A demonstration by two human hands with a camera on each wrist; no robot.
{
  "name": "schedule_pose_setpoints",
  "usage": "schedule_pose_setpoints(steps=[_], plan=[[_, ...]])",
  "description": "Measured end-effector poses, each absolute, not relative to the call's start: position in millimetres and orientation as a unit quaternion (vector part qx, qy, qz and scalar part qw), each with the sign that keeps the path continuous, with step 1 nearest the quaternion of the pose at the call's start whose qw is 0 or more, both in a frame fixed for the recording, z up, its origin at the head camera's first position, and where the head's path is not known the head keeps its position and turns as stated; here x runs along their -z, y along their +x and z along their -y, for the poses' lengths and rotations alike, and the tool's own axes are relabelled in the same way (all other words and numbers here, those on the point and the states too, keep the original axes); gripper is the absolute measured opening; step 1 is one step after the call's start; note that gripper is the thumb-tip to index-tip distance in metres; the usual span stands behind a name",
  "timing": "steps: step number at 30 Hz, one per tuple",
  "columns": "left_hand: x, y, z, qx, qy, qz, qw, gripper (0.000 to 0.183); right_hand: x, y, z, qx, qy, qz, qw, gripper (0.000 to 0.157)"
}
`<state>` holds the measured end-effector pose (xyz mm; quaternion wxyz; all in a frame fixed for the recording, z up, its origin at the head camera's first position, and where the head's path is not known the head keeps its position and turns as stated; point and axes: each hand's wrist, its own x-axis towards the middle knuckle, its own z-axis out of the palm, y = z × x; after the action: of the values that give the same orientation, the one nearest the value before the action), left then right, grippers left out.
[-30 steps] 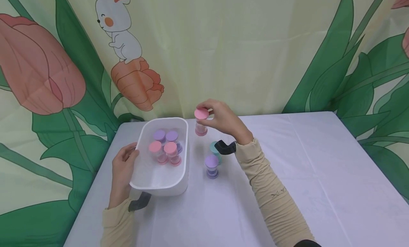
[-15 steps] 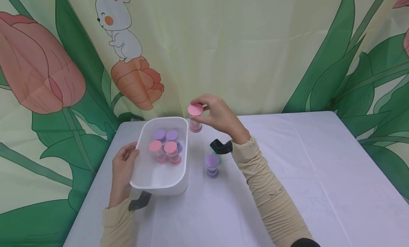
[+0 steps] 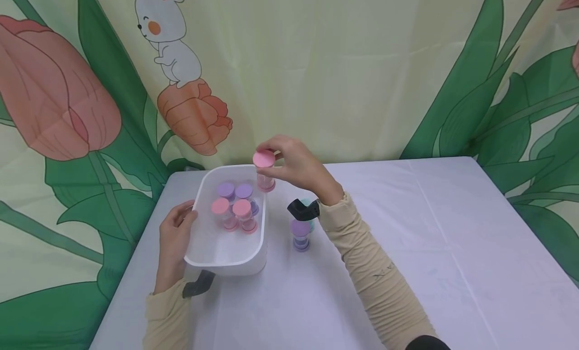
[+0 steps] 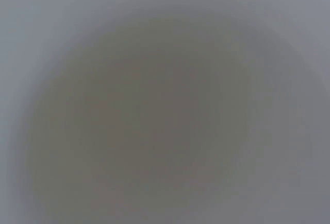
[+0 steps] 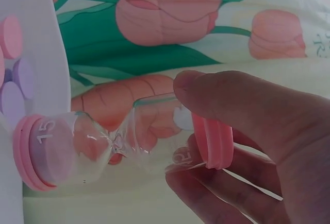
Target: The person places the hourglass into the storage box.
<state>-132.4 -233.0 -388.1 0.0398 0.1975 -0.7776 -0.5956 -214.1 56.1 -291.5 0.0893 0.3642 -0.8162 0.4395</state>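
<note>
My right hand (image 3: 296, 165) pinches a pink-capped hourglass (image 3: 264, 160) by its top cap, upright at the bin's right rear rim. In the right wrist view the glass hourglass (image 5: 117, 141) shows a "15" near its far cap, with thumb and fingers round the near cap. My left hand (image 3: 177, 234) grips the left wall of a white plastic bin (image 3: 221, 254). Two pink hourglasses (image 3: 220, 207) and two purple hourglasses (image 3: 226, 190) stand in the bin. The left wrist view is a grey blur.
Right of the bin, a purple hourglass (image 3: 300, 232) stands on the white tablecloth (image 3: 371, 229). Behind it a teal hourglass (image 3: 311, 224) is partly hidden by the right wrist's black camera mount (image 3: 303, 209). A curtain (image 3: 344, 88) printed with tulips and a rabbit hangs at the table's back edge.
My right hand has carried the pink hourglass leftward, from beside the bin to its right rear rim. The left hand and the bin have stayed put.
</note>
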Motion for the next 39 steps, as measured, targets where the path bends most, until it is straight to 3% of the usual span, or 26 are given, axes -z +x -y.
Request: schedule_pose_setpoints(steps=[39], plan=[[388,-133,232,0.589,0.203,0.781,0.046,0.042,310,-214,1,-0.391,0.390,0.833,0.046,0.034]])
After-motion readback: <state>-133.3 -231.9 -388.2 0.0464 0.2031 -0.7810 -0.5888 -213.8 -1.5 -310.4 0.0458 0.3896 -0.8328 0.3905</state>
